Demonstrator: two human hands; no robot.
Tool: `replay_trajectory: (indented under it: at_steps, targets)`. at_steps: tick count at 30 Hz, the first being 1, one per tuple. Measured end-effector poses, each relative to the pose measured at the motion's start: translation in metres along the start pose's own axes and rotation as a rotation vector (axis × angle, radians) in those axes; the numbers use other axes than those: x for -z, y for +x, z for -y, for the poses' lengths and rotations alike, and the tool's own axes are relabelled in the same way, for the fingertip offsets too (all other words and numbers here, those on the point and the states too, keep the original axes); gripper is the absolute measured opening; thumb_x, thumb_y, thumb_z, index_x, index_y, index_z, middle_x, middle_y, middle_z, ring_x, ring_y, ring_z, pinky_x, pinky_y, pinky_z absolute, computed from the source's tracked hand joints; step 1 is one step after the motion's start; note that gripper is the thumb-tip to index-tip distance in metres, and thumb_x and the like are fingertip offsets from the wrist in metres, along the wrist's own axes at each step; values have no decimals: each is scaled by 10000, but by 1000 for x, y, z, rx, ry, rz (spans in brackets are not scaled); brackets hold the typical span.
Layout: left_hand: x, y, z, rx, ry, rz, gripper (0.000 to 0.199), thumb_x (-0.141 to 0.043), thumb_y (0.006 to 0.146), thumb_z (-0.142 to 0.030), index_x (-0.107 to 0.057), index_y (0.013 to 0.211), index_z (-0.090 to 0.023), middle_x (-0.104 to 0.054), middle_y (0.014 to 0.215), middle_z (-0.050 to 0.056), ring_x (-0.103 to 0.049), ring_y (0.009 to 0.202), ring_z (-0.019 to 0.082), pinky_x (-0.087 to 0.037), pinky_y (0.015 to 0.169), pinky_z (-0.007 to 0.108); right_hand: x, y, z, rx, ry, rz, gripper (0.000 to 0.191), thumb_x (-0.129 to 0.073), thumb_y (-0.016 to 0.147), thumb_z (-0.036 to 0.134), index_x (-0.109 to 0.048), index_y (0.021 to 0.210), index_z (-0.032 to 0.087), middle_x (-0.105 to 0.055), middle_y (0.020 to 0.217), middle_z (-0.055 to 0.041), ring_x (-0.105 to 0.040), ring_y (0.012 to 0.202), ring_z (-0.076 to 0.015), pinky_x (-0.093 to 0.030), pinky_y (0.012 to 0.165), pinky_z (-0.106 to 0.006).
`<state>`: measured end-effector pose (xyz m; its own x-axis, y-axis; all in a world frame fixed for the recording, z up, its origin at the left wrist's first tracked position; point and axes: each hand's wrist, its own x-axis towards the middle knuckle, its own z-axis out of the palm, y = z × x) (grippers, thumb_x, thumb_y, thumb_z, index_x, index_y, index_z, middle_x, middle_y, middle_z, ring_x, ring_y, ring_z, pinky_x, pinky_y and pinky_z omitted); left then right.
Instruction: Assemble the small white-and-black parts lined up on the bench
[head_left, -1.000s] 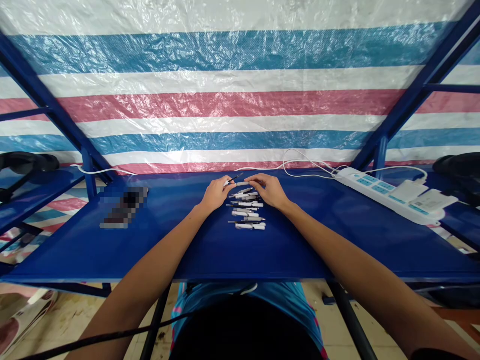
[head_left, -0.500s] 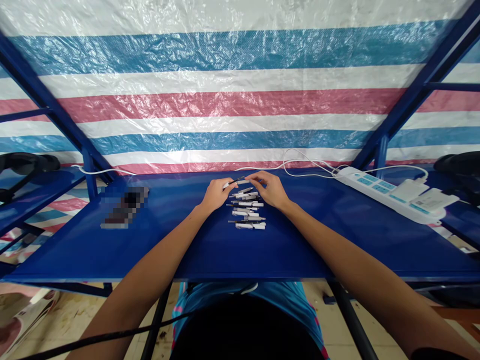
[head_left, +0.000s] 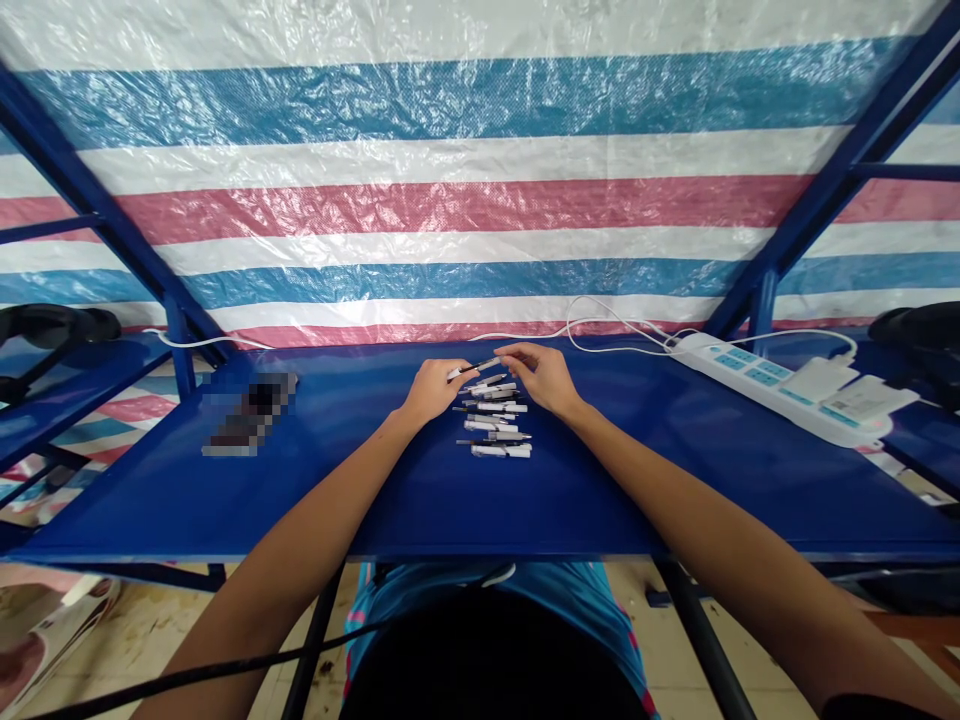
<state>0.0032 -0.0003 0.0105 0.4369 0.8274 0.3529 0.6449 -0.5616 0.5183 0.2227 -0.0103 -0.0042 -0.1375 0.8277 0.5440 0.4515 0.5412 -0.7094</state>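
My left hand (head_left: 435, 388) pinches the white end of a slim pen (head_left: 486, 364) above the back of the blue table. The fingers of my right hand (head_left: 541, 374) are closed at the pen's other end, around its pale barrel. A dark stretch shows between the white end and the barrel, so the pieces lie in one line. Just below my hands, several white and clear pen parts (head_left: 501, 408) lie in a loose column with thin dark refills among them. The nearest white piece (head_left: 501, 452) lies at the bottom of that column.
The blue table (head_left: 360, 510) carries a blurred-out dark object (head_left: 251, 415) on the left. A white power strip (head_left: 780, 385) with plugged-in adapters lies at the right. A white cable (head_left: 600, 345) loops along the back edge, before a striped plastic sheet (head_left: 480, 215).
The dark refill and the pale barrel were side by side between my hands. Now they are lined up end to end. My hands have barely shifted.
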Motion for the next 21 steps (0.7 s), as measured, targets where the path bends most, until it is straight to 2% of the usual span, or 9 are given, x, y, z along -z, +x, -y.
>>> replay_trajectory:
  at_steps: [7,15,21]
  targets:
    - [-1,0,0,9,16,23,304,-589,1002,-375,-800,932,-167,-795,882,55,-674,771,199,-447,748,268,2,0,2,-36,25,34,252,-632,914,366,-813,948,195,-756,735,-48,-692,627,-205,-574,627,-316]
    - [-2,2,0,21,35,54,308,-583,1003,-357,-799,914,-156,-776,829,54,-655,733,189,-413,720,265,1,-1,3,-41,81,34,285,-659,893,390,-813,1018,185,-783,834,-70,-705,661,-204,-601,673,-335]
    - [-3,2,2,-6,29,79,308,-572,999,-350,-805,915,-166,-766,810,45,-639,715,185,-394,704,259,2,0,3,-57,118,47,303,-664,884,458,-801,916,190,-749,723,-51,-686,625,-195,-586,648,-318]
